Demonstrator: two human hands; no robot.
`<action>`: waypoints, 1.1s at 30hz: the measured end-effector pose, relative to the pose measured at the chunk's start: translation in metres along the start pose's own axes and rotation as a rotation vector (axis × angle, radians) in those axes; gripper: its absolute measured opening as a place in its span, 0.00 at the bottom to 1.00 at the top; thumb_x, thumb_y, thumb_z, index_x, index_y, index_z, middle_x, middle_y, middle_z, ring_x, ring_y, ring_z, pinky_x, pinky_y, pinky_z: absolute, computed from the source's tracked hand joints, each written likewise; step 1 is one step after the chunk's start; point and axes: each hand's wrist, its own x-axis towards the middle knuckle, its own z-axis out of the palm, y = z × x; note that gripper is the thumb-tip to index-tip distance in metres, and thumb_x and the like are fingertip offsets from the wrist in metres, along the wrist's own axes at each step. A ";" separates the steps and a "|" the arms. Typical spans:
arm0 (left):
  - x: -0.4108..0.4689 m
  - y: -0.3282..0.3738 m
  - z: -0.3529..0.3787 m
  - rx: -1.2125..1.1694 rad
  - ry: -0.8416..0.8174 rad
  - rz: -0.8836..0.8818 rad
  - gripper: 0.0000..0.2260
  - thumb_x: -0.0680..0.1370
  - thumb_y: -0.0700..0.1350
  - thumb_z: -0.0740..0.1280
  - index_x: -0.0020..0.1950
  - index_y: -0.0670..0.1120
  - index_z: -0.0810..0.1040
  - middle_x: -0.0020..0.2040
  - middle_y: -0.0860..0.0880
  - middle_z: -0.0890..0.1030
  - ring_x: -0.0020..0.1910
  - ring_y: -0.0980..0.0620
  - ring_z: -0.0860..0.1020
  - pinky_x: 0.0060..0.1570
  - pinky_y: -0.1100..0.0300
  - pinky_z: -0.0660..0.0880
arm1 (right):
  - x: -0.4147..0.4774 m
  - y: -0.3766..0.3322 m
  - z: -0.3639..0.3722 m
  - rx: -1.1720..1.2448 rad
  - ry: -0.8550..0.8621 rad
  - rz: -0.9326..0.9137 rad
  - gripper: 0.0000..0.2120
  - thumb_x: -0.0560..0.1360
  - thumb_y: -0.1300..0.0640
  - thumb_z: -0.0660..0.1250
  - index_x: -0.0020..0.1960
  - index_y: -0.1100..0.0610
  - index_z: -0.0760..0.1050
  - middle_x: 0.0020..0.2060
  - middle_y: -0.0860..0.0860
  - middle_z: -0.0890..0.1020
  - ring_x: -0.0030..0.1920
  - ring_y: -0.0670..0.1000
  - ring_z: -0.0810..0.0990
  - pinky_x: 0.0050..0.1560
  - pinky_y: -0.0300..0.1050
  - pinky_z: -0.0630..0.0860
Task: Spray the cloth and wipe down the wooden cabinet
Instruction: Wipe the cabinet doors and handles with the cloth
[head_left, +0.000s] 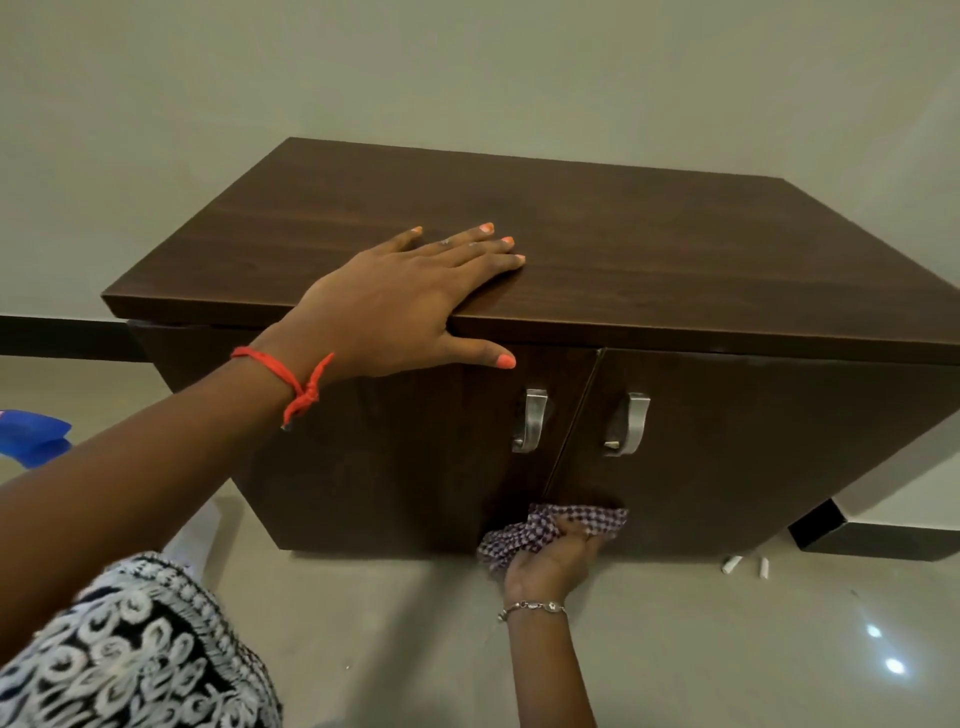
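Note:
A dark wooden cabinet (649, 249) with two doors and two metal handles (530, 421) stands against the wall. My left hand (395, 306) rests flat on the front edge of its top, fingers straight, thumb hanging over the edge. My right hand (550, 558) grips a bunched purple-and-white checked cloth (561, 522) and presses it against the bottom of the doors, near the gap between them. A blue thing (34, 434), partly cut off, lies on the floor at the far left; I cannot tell if it is the spray bottle.
The cabinet sits on a glossy beige floor (727, 649) against a plain wall with a dark skirting (52, 338). Two small white pieces (748, 565) lie on the floor by the cabinet's lower right corner. My patterned black-and-white clothing (130, 654) fills the lower left.

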 end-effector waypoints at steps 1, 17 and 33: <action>0.000 0.000 0.000 -0.001 -0.001 -0.001 0.41 0.67 0.75 0.46 0.75 0.57 0.47 0.76 0.57 0.48 0.71 0.64 0.41 0.72 0.53 0.44 | -0.001 -0.014 0.002 0.107 -0.003 -0.008 0.35 0.74 0.71 0.57 0.75 0.47 0.52 0.67 0.52 0.67 0.61 0.56 0.70 0.60 0.45 0.67; -0.001 0.002 -0.002 -0.016 -0.048 -0.029 0.41 0.64 0.76 0.43 0.74 0.59 0.43 0.75 0.59 0.45 0.71 0.64 0.39 0.72 0.54 0.43 | 0.043 -0.115 -0.034 -1.006 -0.265 -1.643 0.34 0.75 0.61 0.55 0.75 0.44 0.44 0.76 0.42 0.43 0.76 0.49 0.44 0.73 0.57 0.45; -0.001 -0.001 -0.001 -0.034 -0.056 -0.040 0.41 0.64 0.77 0.44 0.74 0.61 0.43 0.75 0.59 0.46 0.72 0.63 0.43 0.71 0.54 0.44 | 0.031 -0.148 -0.014 -0.879 -0.274 -1.636 0.27 0.74 0.67 0.57 0.71 0.52 0.61 0.72 0.54 0.55 0.75 0.49 0.47 0.68 0.66 0.60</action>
